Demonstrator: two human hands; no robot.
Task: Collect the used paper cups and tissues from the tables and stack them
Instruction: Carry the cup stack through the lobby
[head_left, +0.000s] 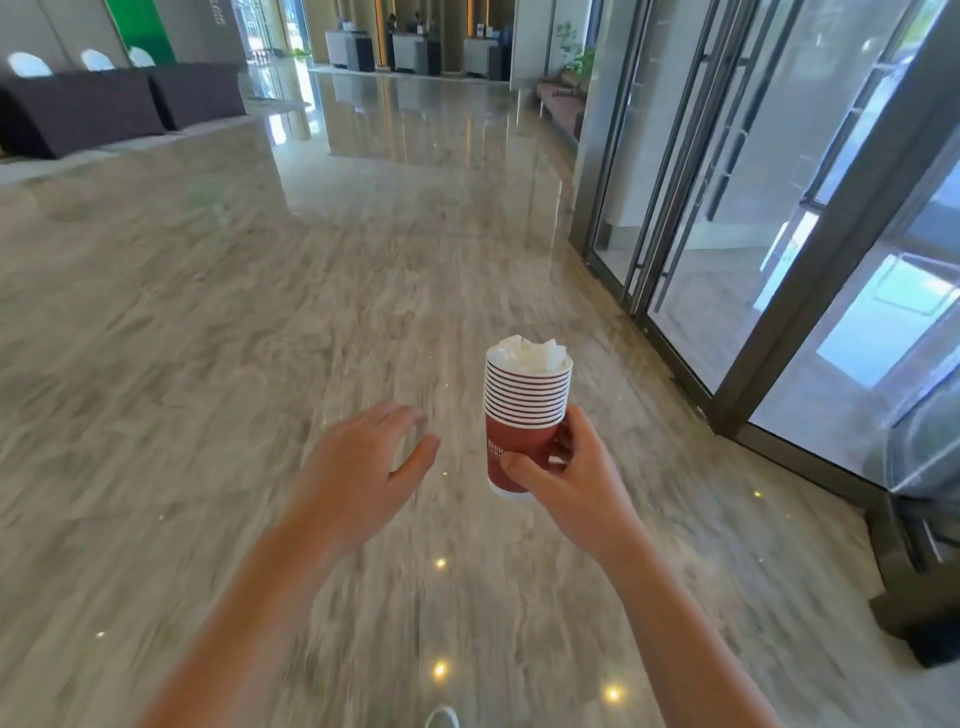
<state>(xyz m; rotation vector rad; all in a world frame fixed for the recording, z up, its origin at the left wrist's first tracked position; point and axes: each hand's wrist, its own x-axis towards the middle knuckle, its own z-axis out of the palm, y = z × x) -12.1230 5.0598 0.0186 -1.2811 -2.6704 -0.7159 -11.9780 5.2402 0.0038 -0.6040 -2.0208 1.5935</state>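
One hand alone carries everything you have gathered: your right hand (566, 478) wraps thumb and fingers round the lowest red cup of the stack of paper cups (525, 410), well below the band of nested rims. The stack stands upright in the air in front of you, above the marble floor (208, 364), with no table under it. The crumpled white tissues (527, 356) sit loose in the mouth of the top cup, heaped above its rim. Your left hand (358, 467) hangs beside the stack, fingers spread and relaxed, touching nothing, with a clear gap between it and the cups. The risk, as I judge it, comes from that low grip: the weight rides high, so a jolt in your stride or a tilt of the wrist could tip the column, and the upper cups, held only by friction, could slide off. The tissues would likely go first, since nothing pins them; a draught near the glass doors (779, 208) on your right could lift them too. Squeezing harder could buckle the thin bottom cup. The blurred floor suggests a quick pace, so consider steadying the upper rims with your free hand.
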